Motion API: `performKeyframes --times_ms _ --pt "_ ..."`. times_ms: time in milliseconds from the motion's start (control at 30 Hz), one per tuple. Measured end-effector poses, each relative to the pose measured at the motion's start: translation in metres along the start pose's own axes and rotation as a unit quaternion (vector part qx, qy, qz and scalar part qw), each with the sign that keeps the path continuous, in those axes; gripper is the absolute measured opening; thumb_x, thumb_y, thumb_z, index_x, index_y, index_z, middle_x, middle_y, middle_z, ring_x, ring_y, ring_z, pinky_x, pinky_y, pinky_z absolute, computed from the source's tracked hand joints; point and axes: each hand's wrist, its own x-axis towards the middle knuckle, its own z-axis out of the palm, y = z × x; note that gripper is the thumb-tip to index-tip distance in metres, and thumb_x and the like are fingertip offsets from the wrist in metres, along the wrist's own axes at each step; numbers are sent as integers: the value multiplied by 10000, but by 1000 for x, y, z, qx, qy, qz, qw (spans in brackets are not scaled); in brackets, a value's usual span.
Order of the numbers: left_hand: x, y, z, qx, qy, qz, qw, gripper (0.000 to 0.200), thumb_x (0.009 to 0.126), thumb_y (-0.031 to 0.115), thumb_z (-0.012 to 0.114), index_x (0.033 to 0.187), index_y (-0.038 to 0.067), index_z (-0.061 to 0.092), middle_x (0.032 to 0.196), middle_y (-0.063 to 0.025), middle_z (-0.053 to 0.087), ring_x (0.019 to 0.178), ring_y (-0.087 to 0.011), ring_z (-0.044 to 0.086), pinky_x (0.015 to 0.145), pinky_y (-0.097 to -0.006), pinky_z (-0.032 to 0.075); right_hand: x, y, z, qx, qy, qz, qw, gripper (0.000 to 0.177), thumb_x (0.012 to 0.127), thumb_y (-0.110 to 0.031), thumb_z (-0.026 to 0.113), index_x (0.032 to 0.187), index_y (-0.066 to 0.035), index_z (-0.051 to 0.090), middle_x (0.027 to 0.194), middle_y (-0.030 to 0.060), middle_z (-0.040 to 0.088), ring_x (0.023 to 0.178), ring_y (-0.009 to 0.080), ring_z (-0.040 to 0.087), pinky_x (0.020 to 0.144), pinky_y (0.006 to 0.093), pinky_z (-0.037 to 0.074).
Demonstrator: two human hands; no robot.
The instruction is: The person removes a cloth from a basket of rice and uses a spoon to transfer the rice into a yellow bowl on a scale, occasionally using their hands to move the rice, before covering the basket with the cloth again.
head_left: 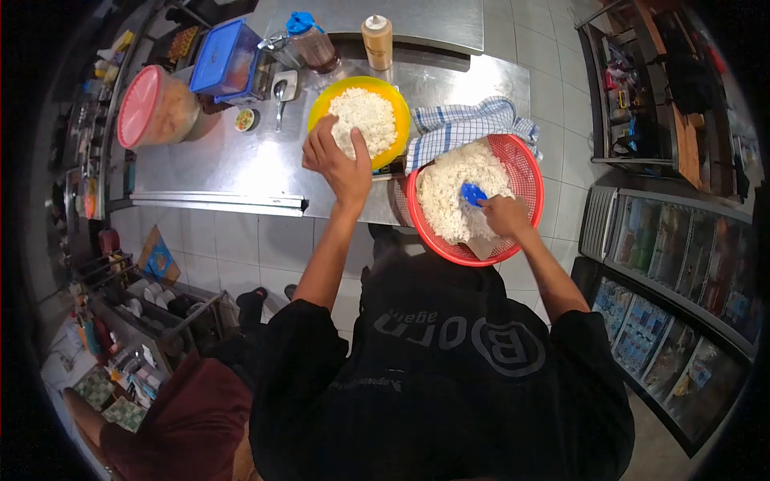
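Yellow plate (403, 120), heaped with rice (370, 114), sat on the table (188, 167); the left hand (337, 160), fingers spread, overlay its near-left edge, contact unclear. To the right, a blue scoop (472, 193) met rice in the basket (521, 162), its handle gripped by the right hand (507, 215). Level, shallow strokes probably served best, limiting spillage over the rim.

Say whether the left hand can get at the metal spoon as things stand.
Probably yes: the left hand is at the near side of the yellow bowl, and only bare tabletop shows between that hand and the metal spoon.
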Motion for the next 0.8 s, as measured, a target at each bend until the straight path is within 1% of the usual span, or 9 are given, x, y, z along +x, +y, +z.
performKeyframes --times_ms 33,167,267,333,400,500,567,667,800 --pt "-8 7 -6 -26 -13 4 1000 407 922 218 682 1278 67 558 1266 -149 586 1240 -353 462 1049 -523 294 3 13 -4 49 -13 1 999 295 946 -211 575 1151 -138 775 1074 200 736 972 384 715 928 483 542" --pt "-56 18 -12 -65 -28 -3 997 357 920 176 679 1235 43 576 1170 -147 601 1133 -342 501 1006 -472 344 -13 13 -18 113 50 41 992 306 947 -202 562 1154 -100 763 1023 232 733 950 382 717 932 516 532" --pt "-89 23 -4 -150 -125 -47 980 319 918 140 680 1196 15 585 1066 -142 593 1031 -315 518 940 -420 394 0 14 19 -25 71 28 997 309 954 -173 523 1133 -55 747 976 255 727 933 394 714 921 540 527" --pt "-105 36 1 -228 -222 -141 937 351 913 123 668 1217 -6 549 1053 -157 560 1078 -355 530 924 -434 419 13 0 45 6 89 66 994 308 954 -156 505 1119 -40 738 948 257 724 932 397 714 909 538 529" --pt "-118 51 11 -239 -208 -146 937 367 930 127 650 1245 -19 532 1090 -183 548 1089 -370 529 946 -453 420 13 -3 59 41 107 108 987 307 954 -140 487 1106 -25 729 920 259 722 930 401 713 897 536 530" --pt "-131 57 36 -251 -168 -160 940 397 964 139 610 1299 -41 496 1160 -232 524 1119 -405 525 990 -489 414 11 15 53 43 125 58 990 340 978 -202 549 1245 -69 713 908 253 716 887 408 717 783 498 545" --pt "-136 56 41 -239 -146 -164 946 402 1006 164 554 1342 -46 486 1215 -265 515 1160 -449 518 1010 -514 406 10 41 49 223 41 18 974 369 964 -282 571 1232 -86 731 1047 260 731 982 398 714 901 449 544" --pt "-136 53 38 -223 -171 -169 945 390 1008 152 570 1340 -40 502 1238 -242 527 1172 -405 538 1031 -467 412 4 32 0 260 -33 75 962 383 951 -350 608 1257 -151 724 1120 247 718 994 403 712 920 426 545" --pt "-137 53 40 -232 -164 -164 945 384 1016 147 547 1350 -40 504 1239 -244 531 1191 -412 536 1044 -462 409 31 12 36 167 38 -60 983 439 963 -226 522 1384 -169 634 1050 257 713 964 430 699 894 493 541"
